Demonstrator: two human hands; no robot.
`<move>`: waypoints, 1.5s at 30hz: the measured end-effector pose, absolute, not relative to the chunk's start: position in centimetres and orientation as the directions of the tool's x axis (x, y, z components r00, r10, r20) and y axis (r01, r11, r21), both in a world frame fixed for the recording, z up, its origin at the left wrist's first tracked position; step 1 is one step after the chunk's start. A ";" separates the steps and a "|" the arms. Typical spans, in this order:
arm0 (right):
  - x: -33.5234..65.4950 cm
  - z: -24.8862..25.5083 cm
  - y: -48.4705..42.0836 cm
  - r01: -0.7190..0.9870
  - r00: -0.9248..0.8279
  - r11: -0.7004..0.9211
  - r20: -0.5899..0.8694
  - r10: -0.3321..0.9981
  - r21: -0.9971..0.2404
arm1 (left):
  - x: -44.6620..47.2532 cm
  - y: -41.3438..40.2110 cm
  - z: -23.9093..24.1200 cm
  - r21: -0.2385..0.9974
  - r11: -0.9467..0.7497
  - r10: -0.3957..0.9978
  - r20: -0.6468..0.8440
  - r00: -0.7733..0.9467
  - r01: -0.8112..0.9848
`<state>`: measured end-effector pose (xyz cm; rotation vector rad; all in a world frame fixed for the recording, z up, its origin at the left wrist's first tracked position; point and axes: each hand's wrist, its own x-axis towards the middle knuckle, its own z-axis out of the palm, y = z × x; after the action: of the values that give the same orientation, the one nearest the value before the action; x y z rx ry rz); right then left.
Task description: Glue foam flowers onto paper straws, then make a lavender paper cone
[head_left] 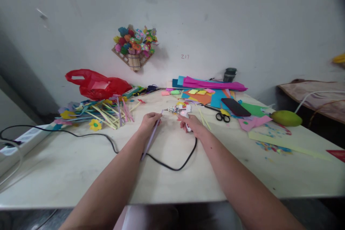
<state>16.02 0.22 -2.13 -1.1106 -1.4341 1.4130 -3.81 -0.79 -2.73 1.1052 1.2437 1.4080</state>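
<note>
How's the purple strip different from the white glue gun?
The purple strip is slim and flat; the glue gun is chunkier. The purple strip is pale purple; the glue gun is mostly white. The left hand pinches the purple strip near one end; the right hand wraps around the glue gun. Both are held.

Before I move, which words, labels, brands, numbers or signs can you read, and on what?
"Z17" or "217", a marking on the wall; first character unclear.
Any print on the white glue gun, power strip or red bag is too small or blurred to read.
</note>
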 end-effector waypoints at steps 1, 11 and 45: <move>16.0 -2.1 0.2 0.044 -0.279 -0.017 -0.028 0.960 -0.999 | -3.8 -0.8 -2.7 0.995 -0.058 0.985 0.043 -0.169 -0.085; 16.0 -2.5 0.4 0.051 -0.291 -0.006 -0.021 0.956 -0.999 | -4.0 -0.7 -2.7 0.990 -0.070 0.990 0.054 -0.134 -0.123; 16.0 -2.5 0.5 0.054 -0.274 -0.002 -0.016 0.962 -0.999 | -3.6 -1.6 -1.7 0.998 -0.045 0.988 0.038 -0.149 -0.042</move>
<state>15.98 0.48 -2.54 -1.1112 -1.4480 1.3929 -3.57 -1.62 -1.74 1.1320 1.2638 1.3702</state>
